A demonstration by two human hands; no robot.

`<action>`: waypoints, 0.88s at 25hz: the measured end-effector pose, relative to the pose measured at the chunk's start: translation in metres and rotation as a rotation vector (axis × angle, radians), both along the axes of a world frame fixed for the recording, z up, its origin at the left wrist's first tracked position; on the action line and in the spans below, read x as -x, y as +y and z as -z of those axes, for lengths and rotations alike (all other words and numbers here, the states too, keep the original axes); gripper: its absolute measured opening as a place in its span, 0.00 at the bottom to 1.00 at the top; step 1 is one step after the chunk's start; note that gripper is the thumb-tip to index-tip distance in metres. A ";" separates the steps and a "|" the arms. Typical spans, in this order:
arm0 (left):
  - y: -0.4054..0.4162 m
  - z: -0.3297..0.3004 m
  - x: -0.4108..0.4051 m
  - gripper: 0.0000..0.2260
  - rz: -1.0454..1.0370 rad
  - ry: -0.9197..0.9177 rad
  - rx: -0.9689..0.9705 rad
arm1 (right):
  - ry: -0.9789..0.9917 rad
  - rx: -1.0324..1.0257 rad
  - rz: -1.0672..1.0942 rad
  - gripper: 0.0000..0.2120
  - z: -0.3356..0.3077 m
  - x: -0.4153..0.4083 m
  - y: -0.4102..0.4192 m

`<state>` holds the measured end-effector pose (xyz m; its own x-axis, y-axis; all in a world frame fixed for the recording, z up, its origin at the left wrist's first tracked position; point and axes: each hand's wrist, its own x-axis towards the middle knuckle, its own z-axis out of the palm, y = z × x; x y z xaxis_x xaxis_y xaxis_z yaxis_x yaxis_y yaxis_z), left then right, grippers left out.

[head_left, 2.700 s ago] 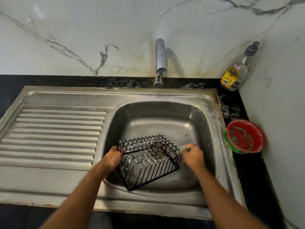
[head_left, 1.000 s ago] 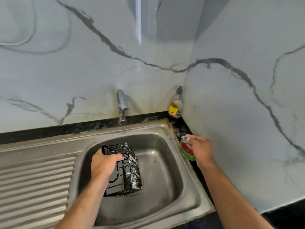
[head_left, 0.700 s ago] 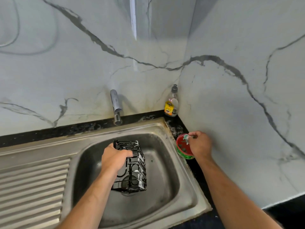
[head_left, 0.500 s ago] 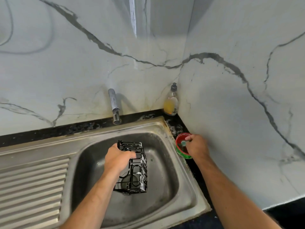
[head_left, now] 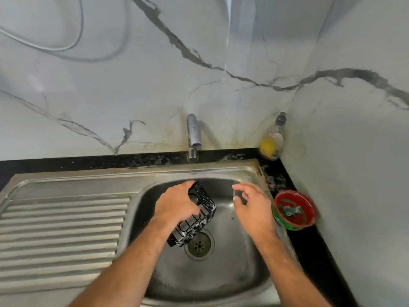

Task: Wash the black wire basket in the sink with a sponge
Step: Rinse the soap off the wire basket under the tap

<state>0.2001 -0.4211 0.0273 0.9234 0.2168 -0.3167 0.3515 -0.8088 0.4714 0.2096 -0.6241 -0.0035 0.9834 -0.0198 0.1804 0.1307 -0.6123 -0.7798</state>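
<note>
l hand grips basket over drain; r hand empty, fingers loose, near red bowl.

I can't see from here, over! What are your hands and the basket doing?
Left hand grips black wire basket, soapy, over sink. Right hand open, empty. Sponge in red bowl.

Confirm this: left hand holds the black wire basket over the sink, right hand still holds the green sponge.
Wrong on the sponge. The head view shows the right hand empty, fingers spread; the green sponge lies in the red bowl. The left hand does hold the black wire basket over the sink.
</note>
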 end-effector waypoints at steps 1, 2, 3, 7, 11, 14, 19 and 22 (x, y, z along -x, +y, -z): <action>0.001 0.001 -0.004 0.43 0.034 -0.009 -0.027 | 0.030 -0.023 -0.019 0.15 0.000 -0.005 0.010; 0.003 0.003 -0.008 0.43 0.071 -0.011 -0.049 | 0.056 -0.027 -0.042 0.14 0.000 -0.013 0.020; 0.004 0.006 -0.012 0.42 0.107 -0.007 -0.066 | 0.070 -0.012 -0.067 0.14 -0.001 -0.022 0.030; 0.011 0.020 -0.028 0.38 0.191 0.032 -0.035 | 0.051 0.067 -0.160 0.12 -0.010 -0.077 0.066; 0.016 0.029 -0.046 0.34 0.194 0.030 0.052 | 0.098 0.080 -0.183 0.12 -0.006 -0.133 0.102; 0.025 0.032 -0.061 0.37 0.181 0.017 0.083 | 0.208 -0.048 -0.163 0.09 0.000 -0.157 0.118; 0.036 0.037 -0.065 0.39 0.121 -0.012 0.183 | 0.196 -0.025 -0.240 0.06 0.012 -0.180 0.121; 0.034 0.039 -0.068 0.37 0.124 -0.041 0.215 | 0.197 0.044 -0.344 0.06 0.018 -0.190 0.131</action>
<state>0.2677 -0.3874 -0.0113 0.9519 0.0326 -0.3046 0.2325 -0.7244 0.6490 0.3999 -0.4931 -0.0212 0.9470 0.3206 -0.0186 0.1850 -0.5921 -0.7843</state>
